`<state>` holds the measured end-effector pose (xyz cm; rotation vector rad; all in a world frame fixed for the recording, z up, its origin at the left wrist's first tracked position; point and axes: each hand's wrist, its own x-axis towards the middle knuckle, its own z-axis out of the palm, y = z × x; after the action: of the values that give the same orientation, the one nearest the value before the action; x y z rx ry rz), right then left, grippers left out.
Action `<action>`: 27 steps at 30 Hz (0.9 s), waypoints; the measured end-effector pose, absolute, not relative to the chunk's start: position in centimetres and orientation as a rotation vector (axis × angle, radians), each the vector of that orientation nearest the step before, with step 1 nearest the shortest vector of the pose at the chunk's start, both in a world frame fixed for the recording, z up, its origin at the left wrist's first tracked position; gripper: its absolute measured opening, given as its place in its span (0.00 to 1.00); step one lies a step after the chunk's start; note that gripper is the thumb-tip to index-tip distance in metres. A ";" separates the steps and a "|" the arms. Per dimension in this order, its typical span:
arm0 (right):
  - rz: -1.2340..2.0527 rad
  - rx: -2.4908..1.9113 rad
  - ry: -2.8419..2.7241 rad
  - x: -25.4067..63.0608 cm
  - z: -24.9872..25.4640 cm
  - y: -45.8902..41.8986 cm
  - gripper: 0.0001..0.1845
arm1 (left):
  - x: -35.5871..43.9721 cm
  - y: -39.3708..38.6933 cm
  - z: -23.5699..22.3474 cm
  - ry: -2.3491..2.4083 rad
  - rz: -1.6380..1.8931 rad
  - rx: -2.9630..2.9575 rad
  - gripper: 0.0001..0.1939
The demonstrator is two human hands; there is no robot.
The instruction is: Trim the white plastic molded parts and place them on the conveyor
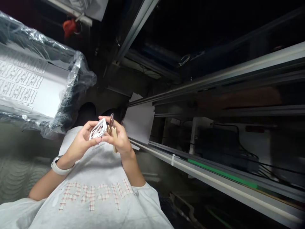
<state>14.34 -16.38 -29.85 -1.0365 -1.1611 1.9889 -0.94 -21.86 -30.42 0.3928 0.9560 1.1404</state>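
Note:
Both hands are held together in front of my chest. My left hand (82, 141) has its fingers closed around several thin white plastic pieces (98, 128), bunched and slanting. Against the right end of the bunch rest the thumb and a fingertip of my right hand (121, 138). A pair of nippers (113, 132) with pale tan handles and dark metal jaws lies in my right hand, jaws pointing away from me. The palm and fingers hide part of its handles.
A bin lined with clear plastic film (73, 73) stands at the left, holding rows of small white parts (21, 78) on a white sheet. White sheets (139, 121) lie by a metal frame rail (214, 187) at the right. An orange-red object (69, 28) is at the upper left.

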 end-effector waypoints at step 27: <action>1.988 -1.102 -1.089 12.2 -31.8 -15.9 0.34 | -4.4 -20.7 -31.6 1.145 0.848 0.623 0.37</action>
<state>12.17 -15.89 -31.79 -1.1024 -1.0890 1.9884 -4.39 -20.68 -31.56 0.6227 1.1447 0.8482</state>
